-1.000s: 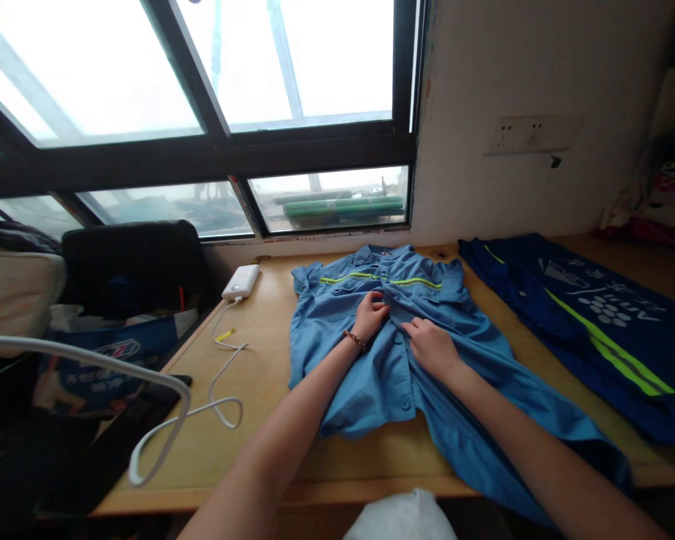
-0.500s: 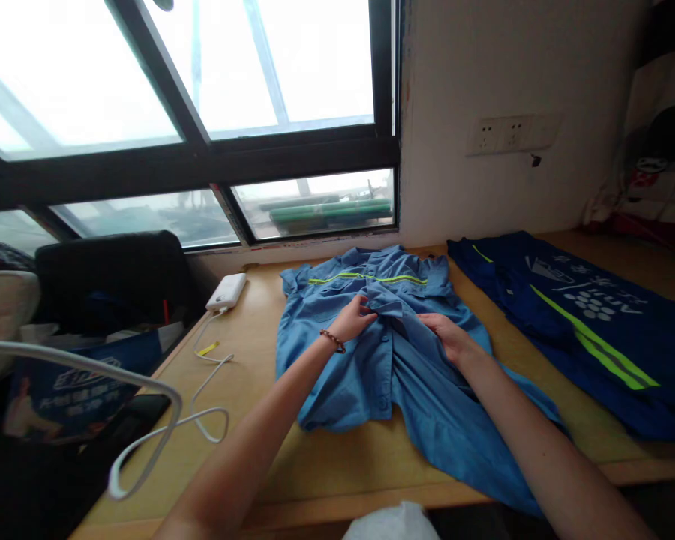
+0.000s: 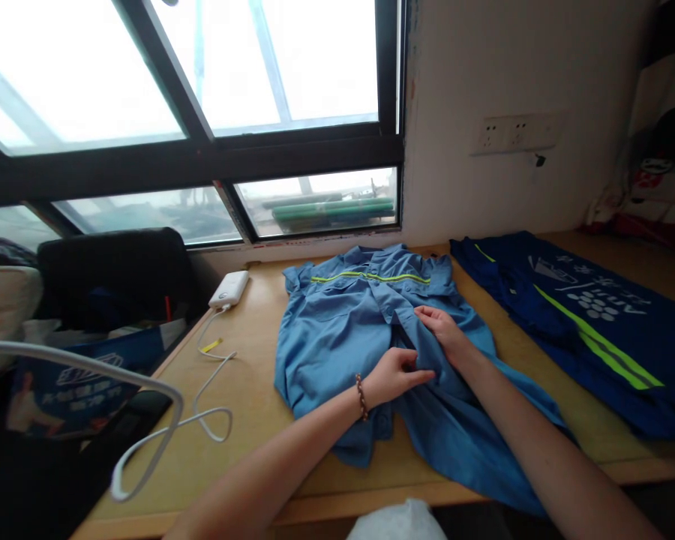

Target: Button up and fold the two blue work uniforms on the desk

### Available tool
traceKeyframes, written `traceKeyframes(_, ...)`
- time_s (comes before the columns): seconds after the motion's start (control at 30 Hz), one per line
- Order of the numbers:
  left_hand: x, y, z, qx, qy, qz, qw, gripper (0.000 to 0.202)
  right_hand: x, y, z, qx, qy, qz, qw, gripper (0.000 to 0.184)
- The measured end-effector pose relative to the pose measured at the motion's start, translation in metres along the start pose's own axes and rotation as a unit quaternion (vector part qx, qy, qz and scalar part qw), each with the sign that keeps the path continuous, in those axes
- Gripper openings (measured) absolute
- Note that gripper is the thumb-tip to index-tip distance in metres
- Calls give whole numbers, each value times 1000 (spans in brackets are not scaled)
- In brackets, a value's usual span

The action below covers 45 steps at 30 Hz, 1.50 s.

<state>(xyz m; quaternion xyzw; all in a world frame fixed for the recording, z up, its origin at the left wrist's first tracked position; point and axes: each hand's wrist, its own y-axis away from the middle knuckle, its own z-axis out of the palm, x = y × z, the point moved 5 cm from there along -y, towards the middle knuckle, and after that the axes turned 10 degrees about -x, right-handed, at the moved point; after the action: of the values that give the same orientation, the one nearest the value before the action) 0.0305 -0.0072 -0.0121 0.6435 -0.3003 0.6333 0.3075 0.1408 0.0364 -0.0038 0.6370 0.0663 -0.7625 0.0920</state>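
Note:
A light blue work shirt (image 3: 331,337) with a yellow-green stripe across its chest lies on the wooden table, its front partly parted. My right hand (image 3: 444,334) pinches the edge of the right-hand front panel, fingers closed on the cloth. Lower down, over the parting of the front, is my left hand (image 3: 397,377), wearing a beaded bracelet (image 3: 361,396). Its thumb and forefinger are apart, close to the cloth of the right-hand panel, and no cloth shows between them.
A dark blue garment (image 3: 585,300) with a reflective stripe lies at the right of the table (image 3: 259,427). At the left, a white power bank (image 3: 229,289) trails a white cable (image 3: 208,420). Beside the table are a black chair (image 3: 112,270) and a blue bag (image 3: 90,390).
My left hand has let go of the shirt's front and moved down and right. My right hand still holds the panel's edge. The shirt's left-hand lower front has shifted and bunched.

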Motion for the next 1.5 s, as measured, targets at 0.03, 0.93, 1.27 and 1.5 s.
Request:
traceKeyframes(0.03,5,4,3,-15,22,-12,1000,24,-1,0,0,6,23,-8,1000,31)
traceKeyframes(0.93,5,12,-18,95,227,-166,955,4,-17,15,20,-120,399,-1,909,33)
traceKeyframes(1.27,20,17,-32,79,253,-206,942,33,-3,24,44,-240,371,70,894,35)
traceKeyframes(1.5,13,13,-44,51,43,-213,975,49,8,24,39,-236,190,142,942,18)
